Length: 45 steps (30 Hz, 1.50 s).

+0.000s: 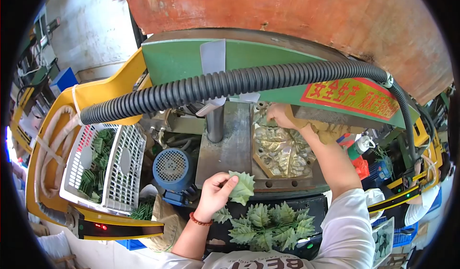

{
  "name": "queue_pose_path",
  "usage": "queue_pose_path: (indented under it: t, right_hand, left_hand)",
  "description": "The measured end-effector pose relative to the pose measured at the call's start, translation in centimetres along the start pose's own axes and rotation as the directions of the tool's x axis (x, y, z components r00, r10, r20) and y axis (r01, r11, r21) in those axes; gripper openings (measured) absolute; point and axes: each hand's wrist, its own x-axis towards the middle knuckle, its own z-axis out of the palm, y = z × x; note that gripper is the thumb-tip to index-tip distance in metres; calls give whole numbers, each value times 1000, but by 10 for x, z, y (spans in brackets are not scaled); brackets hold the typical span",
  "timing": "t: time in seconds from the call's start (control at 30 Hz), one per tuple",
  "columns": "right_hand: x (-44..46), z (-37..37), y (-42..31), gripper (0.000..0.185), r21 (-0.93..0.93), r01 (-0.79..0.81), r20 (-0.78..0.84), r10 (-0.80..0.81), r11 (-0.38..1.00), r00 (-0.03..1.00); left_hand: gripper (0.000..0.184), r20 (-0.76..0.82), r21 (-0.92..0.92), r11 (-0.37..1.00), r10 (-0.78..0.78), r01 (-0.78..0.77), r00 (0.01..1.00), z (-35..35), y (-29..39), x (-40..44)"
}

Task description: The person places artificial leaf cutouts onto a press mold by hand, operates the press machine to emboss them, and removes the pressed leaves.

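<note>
My left hand (pixel 215 192), with a beaded bracelet at the wrist, pinches a pale green artificial leaf (pixel 243 188) in front of the press. My right hand (pixel 281 116) reaches under the machine's green beam to the far end of a brass leaf mould (pixel 283 150). Its fingers are bent together against the mould's far part; what they grip, if anything, is too small to make out. Close to my body, a pile of artificial leaves (pixel 268 226) lies on a black surface below both forearms.
A ribbed black hose (pixel 230 84) arches across the green beam (pixel 172 58). Left stand a white basket (pixel 127 166) of darker leaves and a blue motor (pixel 173 169). Yellow side guards (pixel 112 84) flank the press; a metal post (pixel 215 125) rises beside the mould. Another person (pixel 424 204) is at far right.
</note>
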Motion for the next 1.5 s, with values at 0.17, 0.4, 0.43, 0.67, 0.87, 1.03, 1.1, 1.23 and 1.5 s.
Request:
queue_pose_path:
  t: [0.17, 0.4, 0.43, 0.67, 0.87, 1.03, 1.1, 1.23, 1.5]
  right_hand:
    - [0, 6, 25, 18, 126, 102, -78, -92, 987, 993]
    - [-8, 19, 22, 18, 28, 205, -182, -196, 978, 964]
    - [-14, 13, 2, 17, -210, 196, -198, -238, 958, 951]
    - [-22, 24, 22, 40, -696, 194, 82, -191, 691, 978]
    - [-9, 26, 41, 33, -465, 394, 84, -404, 793, 911]
    - [-127, -75, -255, 11, 884, 129, 0, -274, 450, 962]
    - [-148, -95, -281, 17, 965, 249, -118, -704, 86, 701]
    - [-168, -98, -300, 32, 960, 217, -274, -735, -175, 620]
    - [-164, -52, -215, 35, 676, -121, 201, -25, 727, 979]
  left_hand:
    - [14, 5, 56, 998, 26, -27, 1000, -3, -4, -5]
    - [15, -41, 71, 995, 72, -69, 997, 2, -4, -8]
    - [15, -43, 70, 997, 47, -44, 998, 2, -6, -8]
    - [16, -74, 72, 997, -26, 31, 997, -1, -5, -14]
    - [14, -86, 45, 997, -61, 65, 994, -1, -6, -15]
    - [14, -54, 173, 981, 100, -89, 994, 0, -7, -18]
    - [14, -24, 157, 983, 96, -91, 995, 8, -7, -18]
    - [14, 17, 134, 980, 143, -144, 990, 23, 1, -9]
    - [6, 221, 364, 860, 294, -359, 930, 25, 35, -22]
